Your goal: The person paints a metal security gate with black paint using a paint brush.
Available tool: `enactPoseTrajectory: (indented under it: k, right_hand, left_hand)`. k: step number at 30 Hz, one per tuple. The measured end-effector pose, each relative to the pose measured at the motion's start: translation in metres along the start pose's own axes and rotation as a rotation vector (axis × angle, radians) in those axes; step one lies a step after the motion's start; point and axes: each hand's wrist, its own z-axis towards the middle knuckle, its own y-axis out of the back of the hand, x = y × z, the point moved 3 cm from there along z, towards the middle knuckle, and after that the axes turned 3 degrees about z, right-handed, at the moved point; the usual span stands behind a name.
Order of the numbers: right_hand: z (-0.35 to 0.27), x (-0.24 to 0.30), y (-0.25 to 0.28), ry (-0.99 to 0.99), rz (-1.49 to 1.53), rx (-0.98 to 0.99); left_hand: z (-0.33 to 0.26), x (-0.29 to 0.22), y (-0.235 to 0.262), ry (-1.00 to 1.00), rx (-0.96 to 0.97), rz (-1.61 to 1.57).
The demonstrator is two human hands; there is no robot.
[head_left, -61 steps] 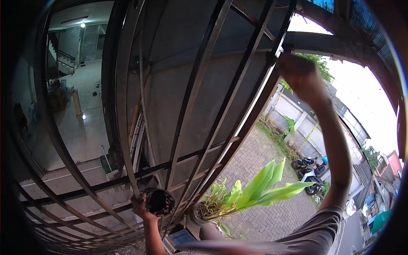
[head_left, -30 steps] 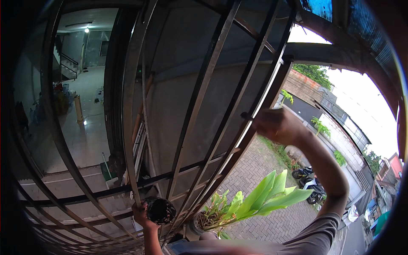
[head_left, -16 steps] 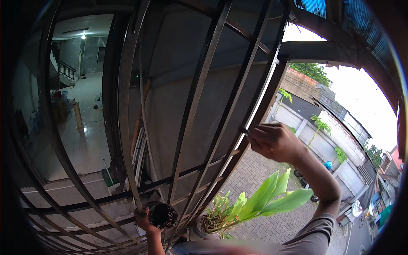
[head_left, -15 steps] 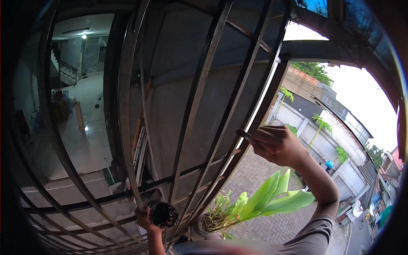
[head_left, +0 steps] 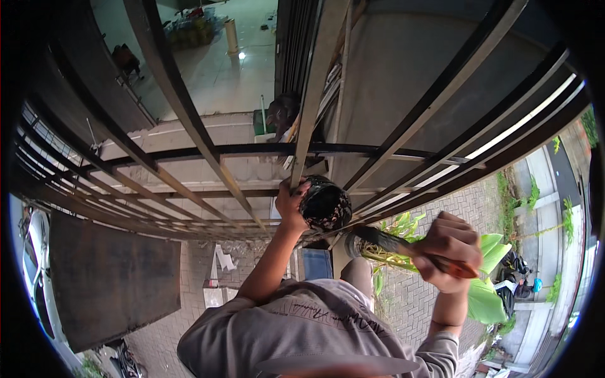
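My left hand (head_left: 291,206) is closed on a round, paint-smeared can (head_left: 340,216) with dark paint inside, at the middle of the view. Its fingers lie right by an upright bar of the dark metal grille (head_left: 306,120); I cannot tell whether they also grip that bar. In my right hand (head_left: 449,244), to the right and lower, is a paintbrush (head_left: 384,239) with a reddish-brown handle end. Its dark bristle end points left toward the can, a short gap away from it.
The grille curves across the whole front. Behind it lie a tiled room (head_left: 201,75) and a dark panel (head_left: 416,69). A broad-leaved plant (head_left: 488,299) stands low at the right, above brick paving (head_left: 403,321). A dark metal sheet (head_left: 113,277) is at the left.
My view has swung down and left. My right hand has drawn back from the grille's right edge with the paintbrush, down toward the can. The left hand still holds the can.
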Motion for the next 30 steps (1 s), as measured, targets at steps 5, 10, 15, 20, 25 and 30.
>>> enactPoseTrajectory:
  k: [5,10,15,20,25,30]
  right_hand:
    - [-0.003,-0.017,-0.031,-0.213,0.071,0.019]
    - [-0.002,-0.035,-0.05,-0.387,0.128,0.161]
    - [0.001,-0.046,-0.061,-0.384,0.169,0.248]
    - [0.004,-0.045,-0.065,-0.528,0.305,0.237]
    - [0.007,-0.049,-0.065,-0.336,0.22,0.196]
    - [0.012,-0.049,-0.071,-0.186,-0.011,0.268]
  left_hand:
    - [0.01,-0.015,0.005,-0.111,0.03,0.074]
    - [0.014,-0.02,0.008,-0.209,0.013,0.083]
    - [0.015,-0.024,0.009,-0.161,0.037,0.109]
    - [0.012,-0.022,0.009,-0.127,0.062,0.166]
    - [0.015,-0.029,0.01,-0.145,0.086,0.121]
    - [0.015,-0.026,0.009,-0.182,0.043,0.094]
